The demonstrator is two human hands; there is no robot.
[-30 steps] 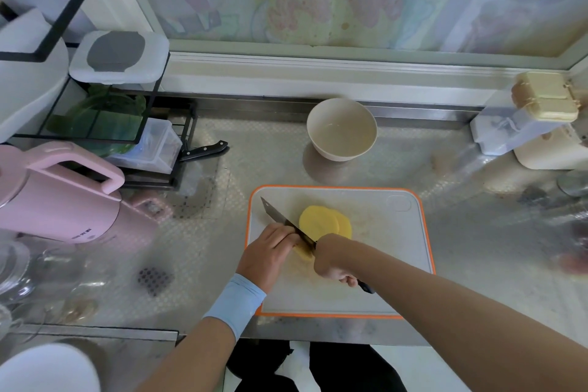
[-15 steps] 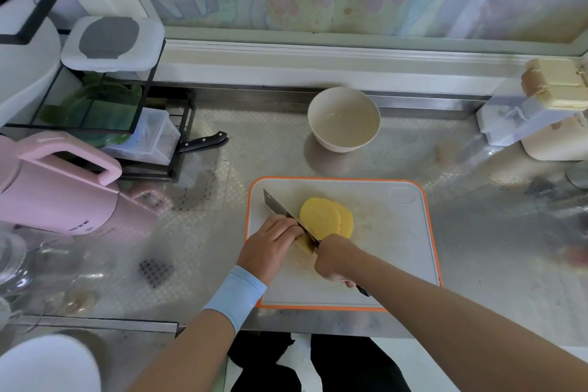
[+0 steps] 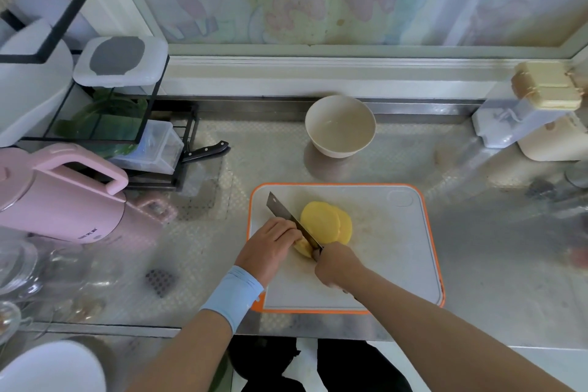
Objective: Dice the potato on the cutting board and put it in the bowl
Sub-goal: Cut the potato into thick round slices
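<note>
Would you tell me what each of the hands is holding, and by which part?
The right hand grips the steel-bladed kitchen knife by its handle; the left hand holds the uncut yellow potato piece from above.

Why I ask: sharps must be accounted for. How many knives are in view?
2. One knife is gripped by the right hand, its blade cutting the potato on the cutting board. A black-handled knife pokes out beside the rack, blade hidden. More may be hidden.
</note>
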